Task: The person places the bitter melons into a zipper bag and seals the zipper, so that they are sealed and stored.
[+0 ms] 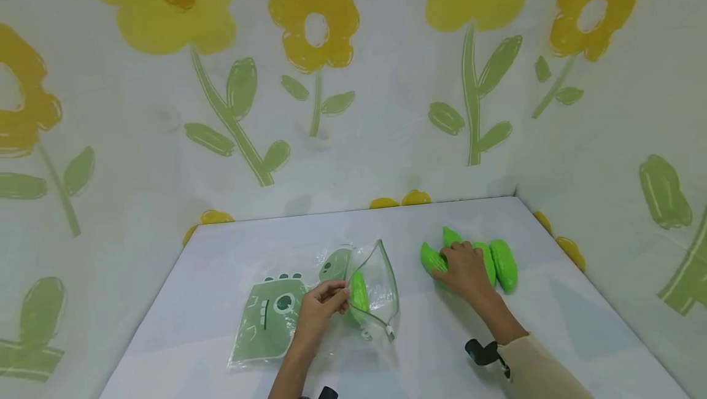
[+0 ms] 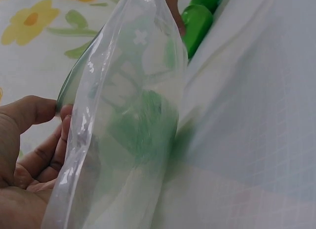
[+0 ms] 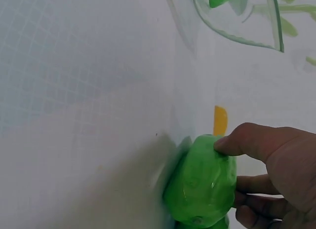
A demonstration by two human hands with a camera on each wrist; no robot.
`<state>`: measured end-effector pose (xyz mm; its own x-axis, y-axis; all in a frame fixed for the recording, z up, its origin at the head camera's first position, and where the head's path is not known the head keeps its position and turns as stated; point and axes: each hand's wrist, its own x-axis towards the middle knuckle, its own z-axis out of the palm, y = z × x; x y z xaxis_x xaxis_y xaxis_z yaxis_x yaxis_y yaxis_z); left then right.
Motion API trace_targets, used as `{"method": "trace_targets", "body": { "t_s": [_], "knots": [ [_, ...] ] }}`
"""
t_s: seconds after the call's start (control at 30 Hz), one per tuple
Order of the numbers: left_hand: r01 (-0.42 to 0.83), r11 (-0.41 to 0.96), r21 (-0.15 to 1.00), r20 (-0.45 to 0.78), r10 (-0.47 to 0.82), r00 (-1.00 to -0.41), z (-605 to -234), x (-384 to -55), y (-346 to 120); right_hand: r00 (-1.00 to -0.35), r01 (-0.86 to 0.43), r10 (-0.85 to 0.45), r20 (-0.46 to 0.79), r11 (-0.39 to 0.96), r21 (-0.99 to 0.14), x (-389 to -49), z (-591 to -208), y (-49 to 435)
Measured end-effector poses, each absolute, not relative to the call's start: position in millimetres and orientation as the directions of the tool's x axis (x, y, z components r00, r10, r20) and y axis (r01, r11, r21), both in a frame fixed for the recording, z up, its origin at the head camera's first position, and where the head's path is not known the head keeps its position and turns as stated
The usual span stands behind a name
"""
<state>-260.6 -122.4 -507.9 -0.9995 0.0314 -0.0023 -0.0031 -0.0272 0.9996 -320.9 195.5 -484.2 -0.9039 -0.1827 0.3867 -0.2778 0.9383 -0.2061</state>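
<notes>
Left hand (image 1: 319, 308) pinches clear, green-printed plastic zip bag (image 1: 265, 322); right hand (image 1: 465, 269) grips glossy bright-green elongated object (image 1: 431, 259) on white tabletop (image 1: 436, 350).

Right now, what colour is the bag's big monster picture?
The monster picture is green, clearest in the head view.

Spreads flat as a plain white tabletop (image 1: 436, 337), faintly shadowed in patches. Carries, left of middle, a clear zip bag (image 1: 265, 319) printed with a green one-eyed face, laid with its gaping mouth to the right. Bears, farther right, clustered glossy green fruit-shaped things (image 1: 504, 266), including a pair side by side.
</notes>
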Motion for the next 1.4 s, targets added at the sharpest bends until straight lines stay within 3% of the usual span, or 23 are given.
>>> {"method": "trace_targets", "body": {
  "t_s": [0.4, 0.6, 0.93, 1.4],
  "knots": [
    [-0.005, -0.020, 1.000, -0.005, 0.026, -1.000, -509.6, -261.3, -122.9, -0.892, -0.267, -0.171, 0.418, 0.947, -0.181, -312.5, -484.0, 194.1],
    [0.004, -0.027, 1.000, 0.005, 0.029, -1.000, -508.1, -260.8, -123.1, -0.878, -0.296, -0.173, 0.446, 0.929, -0.221, -309.4, -480.6, 191.9],
    [0.029, -0.026, 0.999, 0.029, 0.031, -0.999, -506.6, -258.6, -122.4, -0.893, -0.328, -0.146, 0.425, 0.859, -0.393, -295.4, -468.4, 185.7],
    [0.035, -0.056, 0.998, 0.036, 0.029, -0.999, -506.0, -257.8, -122.2, -0.959, -0.272, -0.140, 0.246, 0.701, -0.659, -279.4, -451.6, 172.0]
  ]
}}
